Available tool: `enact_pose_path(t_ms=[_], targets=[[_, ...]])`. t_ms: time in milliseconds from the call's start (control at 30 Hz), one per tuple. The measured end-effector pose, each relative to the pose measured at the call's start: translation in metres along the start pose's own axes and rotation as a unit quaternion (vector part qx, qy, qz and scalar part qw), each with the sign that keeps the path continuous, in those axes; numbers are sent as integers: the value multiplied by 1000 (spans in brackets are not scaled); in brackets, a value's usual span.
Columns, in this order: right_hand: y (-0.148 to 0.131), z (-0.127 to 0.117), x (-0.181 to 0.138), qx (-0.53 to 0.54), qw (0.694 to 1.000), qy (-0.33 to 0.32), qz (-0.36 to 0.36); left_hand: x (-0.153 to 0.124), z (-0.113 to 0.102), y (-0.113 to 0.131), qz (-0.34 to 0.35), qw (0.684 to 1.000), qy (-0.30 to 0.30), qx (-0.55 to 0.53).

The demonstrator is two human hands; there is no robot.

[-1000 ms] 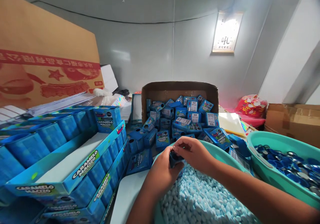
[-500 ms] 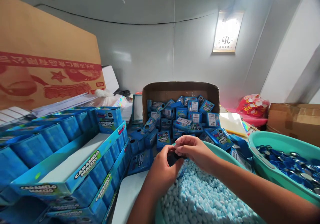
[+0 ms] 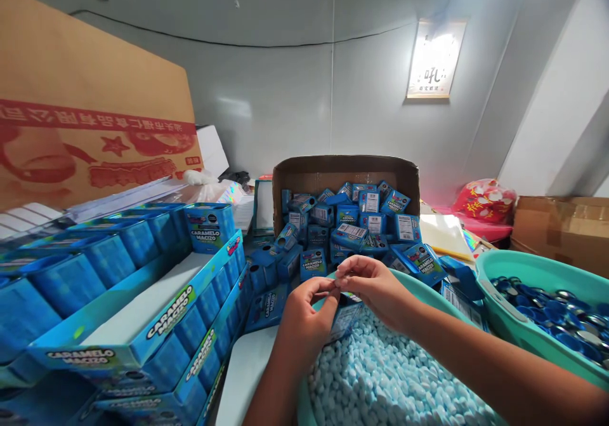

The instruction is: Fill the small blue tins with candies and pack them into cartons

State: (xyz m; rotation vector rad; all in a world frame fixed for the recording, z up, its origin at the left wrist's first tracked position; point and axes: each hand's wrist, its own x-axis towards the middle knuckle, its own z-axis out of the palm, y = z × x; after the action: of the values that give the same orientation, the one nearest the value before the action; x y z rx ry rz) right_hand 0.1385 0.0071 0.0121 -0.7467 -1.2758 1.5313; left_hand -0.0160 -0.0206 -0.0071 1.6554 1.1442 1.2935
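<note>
Both my hands meet over the near side of a turquoise tub [image 3: 304, 391] filled with pale blue pebble-like sweets [image 3: 394, 375]. My left hand [image 3: 309, 312] is closed, thumb and fingers pinched together. The fingertips of my right hand [image 3: 373, 284] are pinched against them, and what they hold between them is too small or hidden to make out. A small blue printed box [image 3: 345, 318] shows tilted just below the fingers, partly covered by my left hand. I cannot tell whether it is gripped or rests on the sweets.
Behind the tub, a cardboard carton [image 3: 345, 167] spills many blue boxes [image 3: 352, 235]. On the left stand stacked display trays [image 3: 166, 315] with blue boxes in them. At right, another turquoise tub [image 3: 499, 299] holds shiny blue and silver round lids [image 3: 561, 315]. A large printed carton [image 3: 95, 83] stands behind the trays.
My fingertips have drawn into a tighter pinch, and my left thumb has risen. The blue box below them now shows more clearly. The view has shifted slightly.
</note>
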Motion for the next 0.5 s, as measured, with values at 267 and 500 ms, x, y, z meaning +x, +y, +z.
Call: enact_pose_path(t_ms=[267, 500], targets=[[-1, 0, -1, -16, 1000, 2, -1, -2, 0, 2, 3, 999, 35, 30], [0, 1, -1, 4, 1000, -7, 10, -3, 0, 1, 9, 997, 64, 44]])
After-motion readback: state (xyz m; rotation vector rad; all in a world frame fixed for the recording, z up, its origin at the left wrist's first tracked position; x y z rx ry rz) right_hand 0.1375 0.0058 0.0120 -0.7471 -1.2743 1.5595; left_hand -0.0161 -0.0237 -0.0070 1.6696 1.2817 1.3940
